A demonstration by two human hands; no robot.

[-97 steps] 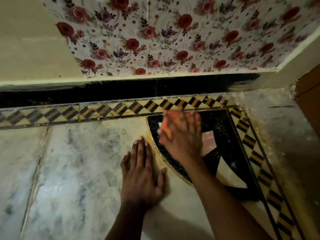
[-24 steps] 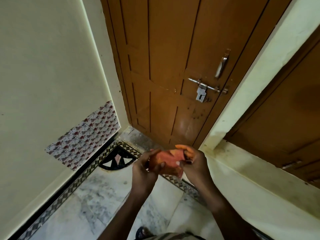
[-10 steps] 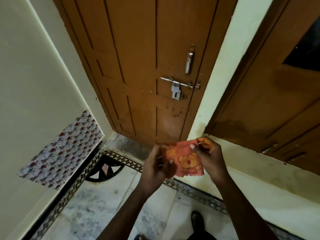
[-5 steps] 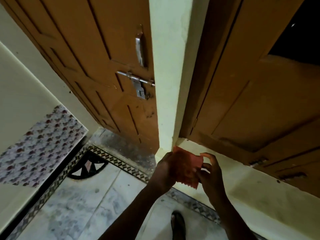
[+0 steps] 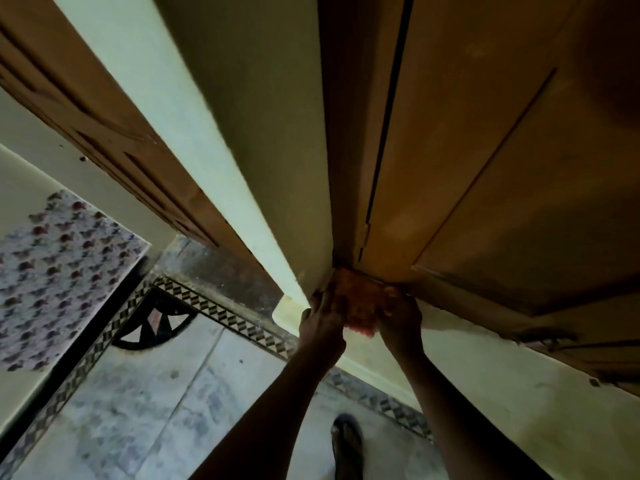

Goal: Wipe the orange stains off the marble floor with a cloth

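I stand over the grey marble floor [image 5: 145, 403]. A small orange-red cloth [image 5: 360, 303] is held up in front of me, right at the foot of a pale pillar. My left hand [image 5: 323, 320] grips its left side and my right hand [image 5: 398, 315] grips its right side. The cloth looks bunched between them, and its upper part touches the bottom corner of the brown cabinet door. The floor's black corner inlay [image 5: 156, 323] lies far left below. No orange stain can be made out from here.
A pale pillar [image 5: 249, 150] rises between a brown door [image 5: 104, 133] on the left and brown cabinet doors [image 5: 502, 168] on the right. A low cream ledge [image 5: 485, 386] runs under the cabinet. Floral wall covering [image 5: 59, 271] is at left. My foot [image 5: 346, 445] stands on the floor.
Over the earlier frames I went from rubbing the corner inlay to standing with the cloth in both hands. My view has since swung right and closer to the pillar, and the cloth is more bunched.
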